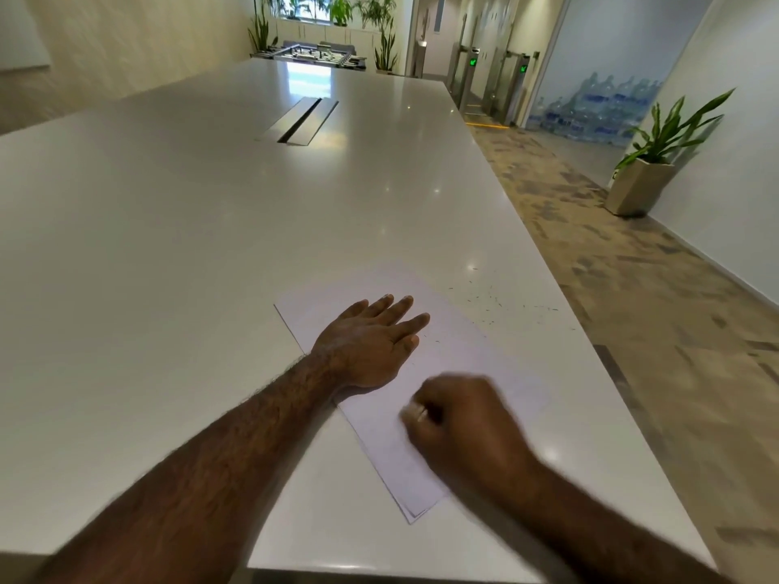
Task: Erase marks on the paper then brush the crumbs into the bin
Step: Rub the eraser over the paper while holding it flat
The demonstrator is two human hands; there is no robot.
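A long, glossy white table [177, 229] is carrying a white rectangular sheet of paper [497, 373] near its right edge at the near end, lying at a slant. The left hand [369, 345] is resting flat on the paper's far half with fingers straight and apart, pinning it, while the blurred right hand [457, 419] is curling shut over the near half, seemingly pinching a small pale eraser [415, 413]. Dark eraser crumbs [491, 299] are lying scattered on the table just beyond the paper's far right, so erasing is seemingly well underway, while the brushing is not yet begun and no bin is showing.
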